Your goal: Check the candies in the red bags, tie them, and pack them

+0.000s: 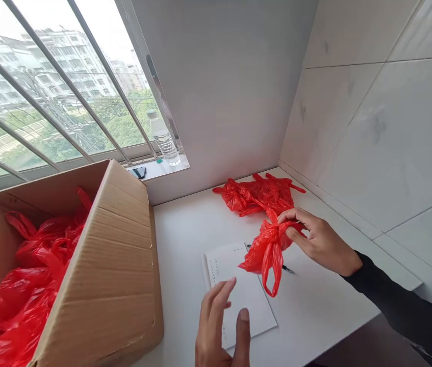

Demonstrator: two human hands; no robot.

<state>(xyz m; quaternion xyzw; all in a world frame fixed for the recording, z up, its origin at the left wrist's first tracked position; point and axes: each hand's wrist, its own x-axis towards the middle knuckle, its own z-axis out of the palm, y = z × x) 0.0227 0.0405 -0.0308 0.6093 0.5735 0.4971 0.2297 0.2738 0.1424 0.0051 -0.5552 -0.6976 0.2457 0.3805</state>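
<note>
Pinched at its knotted top, a red plastic bag [263, 247] hangs from my right hand [313, 237] above the white table, one handle loop dangling. My left hand [221, 326] is raised over the lower part of the notebook, fingers apart and holding nothing. The open notebook [244, 293] lies under both, with printed marks along its left side. A black pen [287, 269] is partly hidden behind the held bag. Farther back, several tied red plastic bags [257, 193] lie in a heap near the wall.
A cardboard box [112, 265] at the left holds several red bags [40, 265]. On the window sill stand a water bottle [165, 142] and a phone [138, 173]. Metal bars cross the window. A tiled wall [372, 142] bounds the white table [177, 229] on the right.
</note>
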